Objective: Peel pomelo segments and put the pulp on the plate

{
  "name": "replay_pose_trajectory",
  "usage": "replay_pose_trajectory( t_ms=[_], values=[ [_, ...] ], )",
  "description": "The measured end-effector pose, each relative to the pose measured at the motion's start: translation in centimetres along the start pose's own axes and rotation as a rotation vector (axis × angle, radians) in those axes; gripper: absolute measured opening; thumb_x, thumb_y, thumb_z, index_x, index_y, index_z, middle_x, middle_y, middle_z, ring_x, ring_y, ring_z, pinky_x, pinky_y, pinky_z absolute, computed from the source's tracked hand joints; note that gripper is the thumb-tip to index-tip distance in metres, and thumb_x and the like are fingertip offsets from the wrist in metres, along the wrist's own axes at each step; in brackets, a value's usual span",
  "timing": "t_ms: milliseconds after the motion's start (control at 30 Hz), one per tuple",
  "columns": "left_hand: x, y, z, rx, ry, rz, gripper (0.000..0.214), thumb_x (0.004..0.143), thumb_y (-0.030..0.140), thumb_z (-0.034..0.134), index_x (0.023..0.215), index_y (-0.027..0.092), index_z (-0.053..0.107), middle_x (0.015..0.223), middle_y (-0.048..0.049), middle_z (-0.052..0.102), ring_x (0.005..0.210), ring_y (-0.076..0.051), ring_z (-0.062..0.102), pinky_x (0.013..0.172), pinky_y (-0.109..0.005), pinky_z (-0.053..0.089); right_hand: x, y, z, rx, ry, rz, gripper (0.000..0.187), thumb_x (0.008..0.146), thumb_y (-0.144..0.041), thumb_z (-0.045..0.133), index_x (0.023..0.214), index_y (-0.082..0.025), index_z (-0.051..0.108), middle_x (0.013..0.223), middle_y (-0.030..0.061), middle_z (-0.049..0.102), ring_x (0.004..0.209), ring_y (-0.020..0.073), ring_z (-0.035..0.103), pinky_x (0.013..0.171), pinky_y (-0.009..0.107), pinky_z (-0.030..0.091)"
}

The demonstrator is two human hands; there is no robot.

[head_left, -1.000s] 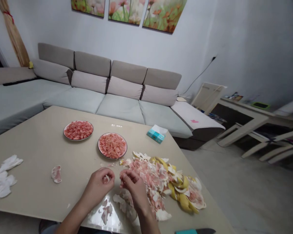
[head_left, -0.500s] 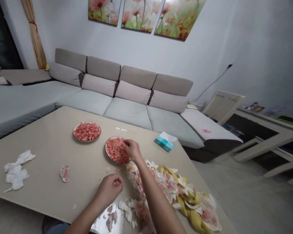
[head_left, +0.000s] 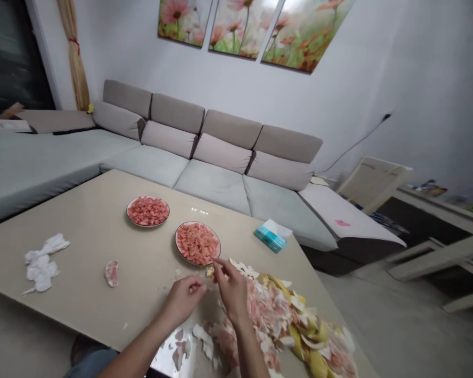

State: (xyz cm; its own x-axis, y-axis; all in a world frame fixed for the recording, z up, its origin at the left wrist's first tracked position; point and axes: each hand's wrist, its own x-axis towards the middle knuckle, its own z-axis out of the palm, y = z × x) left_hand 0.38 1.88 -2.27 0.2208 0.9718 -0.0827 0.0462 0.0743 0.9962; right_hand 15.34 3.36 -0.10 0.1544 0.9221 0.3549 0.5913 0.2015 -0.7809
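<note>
My left hand [head_left: 184,300] is curled closed above the near side of the table, around a pink pomelo piece mostly hidden by the fingers. My right hand [head_left: 232,293] is close on its right, thumb and fingers drawn together; whatever they pinch is too small to make out. Just beyond both hands sits a dark-rimmed plate [head_left: 197,242] heaped with pink pomelo pulp. Further back and left is a second plate [head_left: 147,211] of the same pulp. One pomelo segment [head_left: 112,273] lies alone on the table. Peels and torn membranes [head_left: 274,307] are piled beneath and beside my right hand.
Crumpled white tissues [head_left: 43,262] lie at the table's left. A blue tissue pack [head_left: 273,235] stands near its far right edge. White scraps lie on a shiny sheet [head_left: 167,350] by the front edge. A grey sofa [head_left: 216,178] runs behind the table [head_left: 90,226].
My right hand has come back from the nearer plate toward my left hand. My left hand stays closed in about the same place. The whole view has shifted slightly.
</note>
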Motion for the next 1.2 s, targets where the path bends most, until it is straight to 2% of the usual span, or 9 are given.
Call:
replay_pose_trajectory(
  t_ms=[133, 200, 400, 533, 633, 833, 933, 1033, 1200],
  values=[
    [0.1, 0.3, 0.4, -0.263, 0.013, -0.118, 0.053, 0.085, 0.062, 0.041, 0.096, 0.015, 0.063, 0.069, 0.0001, 0.06, 0.064, -0.016, 0.054, 0.064, -0.026, 0.041, -5.9, 0.6, 0.5, 0.152, 0.029, 0.079, 0.031, 0.086, -0.04, 0.06, 0.107, -0.019, 0.072, 0.104, 0.0118, 0.073, 0.093, 0.0272, 0.067, 0.082, 0.038, 0.051],
    [0.0, 0.3, 0.6, -0.381, 0.002, -0.172, 0.061, 0.085, 0.067, 0.035, 0.106, 0.015, 0.059, 0.079, -0.0024, 0.064, 0.069, -0.016, 0.059, 0.067, -0.027, 0.043, -7.1, 0.3, 0.9, 0.251, 0.013, 0.135, 0.031, 0.085, -0.04, 0.062, 0.109, -0.022, 0.071, 0.11, 0.0107, 0.072, 0.098, 0.0269, 0.065, 0.085, 0.038, 0.051],
    [-0.6, 1.5, 0.8, -0.613, -0.097, -0.167, 0.056, 0.086, 0.063, 0.04, 0.114, 0.016, 0.055, 0.102, -0.0093, 0.068, 0.096, -0.02, 0.063, 0.087, -0.031, 0.045, -6.5, -1.5, 0.8, 0.277, 0.004, 0.173, 0.027, 0.082, -0.036, 0.068, 0.103, -0.021, 0.073, 0.102, 0.0086, 0.072, 0.082, 0.022, 0.065, 0.074, 0.032, 0.051],
    [-0.9, 2.2, 0.8, -0.683, -0.139, -0.098, 0.041, 0.087, 0.044, 0.054, 0.119, 0.019, 0.052, 0.116, -0.0098, 0.065, 0.102, -0.019, 0.061, 0.093, -0.03, 0.042, -6.6, -1.6, 0.3, 0.284, 0.007, 0.182, 0.02, 0.084, -0.034, 0.065, 0.094, -0.02, 0.073, 0.091, 0.0067, 0.073, 0.076, 0.0205, 0.065, 0.071, 0.03, 0.051],
    [-1.1, 2.4, 0.9, -0.657, -0.207, -0.03, 0.044, 0.081, 0.029, 0.066, 0.122, 0.021, 0.052, 0.126, -0.0108, 0.061, 0.106, -0.02, 0.06, 0.095, -0.032, 0.042, -7.1, -1.7, -0.2, 0.293, 0.015, 0.178, 0.019, 0.085, -0.033, 0.064, 0.092, -0.02, 0.074, 0.09, 0.0067, 0.074, 0.079, 0.0211, 0.066, 0.073, 0.03, 0.051],
    [-1.4, 2.2, 0.8, -0.557, -0.335, 0.08, 0.044, 0.08, 0.027, 0.07, 0.121, 0.023, 0.055, 0.136, -0.0128, 0.054, 0.121, -0.025, 0.053, 0.104, -0.039, 0.038, -7.3, -2.7, -1.6, 0.297, 0.069, 0.136, 0.016, 0.085, -0.031, 0.063, 0.091, -0.023, 0.076, 0.098, 0.0071, 0.074, 0.094, 0.024, 0.065, 0.084, 0.033, 0.05],
    [-1.2, 1.9, 0.8, -0.509, -0.278, 0.065, 0.045, 0.074, 0.022, 0.075, 0.116, 0.023, 0.058, 0.126, -0.0102, 0.06, 0.112, -0.023, 0.058, 0.097, -0.036, 0.043, -7.3, -3.0, -2.3, 0.289, 0.08, 0.118, 0.015, 0.084, -0.028, 0.064, 0.088, -0.024, 0.077, 0.094, 0.007, 0.074, 0.09, 0.0236, 0.066, 0.082, 0.033, 0.05],
    [-1.0, 1.7, 0.8, -0.464, -0.199, 0.042, 0.042, 0.066, 0.017, 0.079, 0.105, 0.021, 0.061, 0.1, -0.0039, 0.066, 0.093, -0.018, 0.062, 0.086, -0.03, 0.047, -7.3, -3.2, -2.7, 0.274, 0.071, 0.137, 0.014, 0.082, -0.026, 0.064, 0.083, -0.023, 0.078, 0.085, 0.0067, 0.074, 0.08, 0.0224, 0.066, 0.074, 0.031, 0.05],
    [-1.1, 1.5, 0.7, -0.464, -0.187, 0.021, 0.034, 0.061, 0.011, 0.08, 0.09, 0.017, 0.063, 0.08, -0.0002, 0.066, 0.08, -0.016, 0.061, 0.078, -0.028, 0.047, -7.3, -3.5, -2.7, 0.3, 0.093, 0.204, 0.013, 0.076, -0.023, 0.065, 0.07, -0.019, 0.076, 0.073, 0.0054, 0.071, 0.068, 0.0199, 0.062, 0.063, 0.028, 0.046]
  ],
)
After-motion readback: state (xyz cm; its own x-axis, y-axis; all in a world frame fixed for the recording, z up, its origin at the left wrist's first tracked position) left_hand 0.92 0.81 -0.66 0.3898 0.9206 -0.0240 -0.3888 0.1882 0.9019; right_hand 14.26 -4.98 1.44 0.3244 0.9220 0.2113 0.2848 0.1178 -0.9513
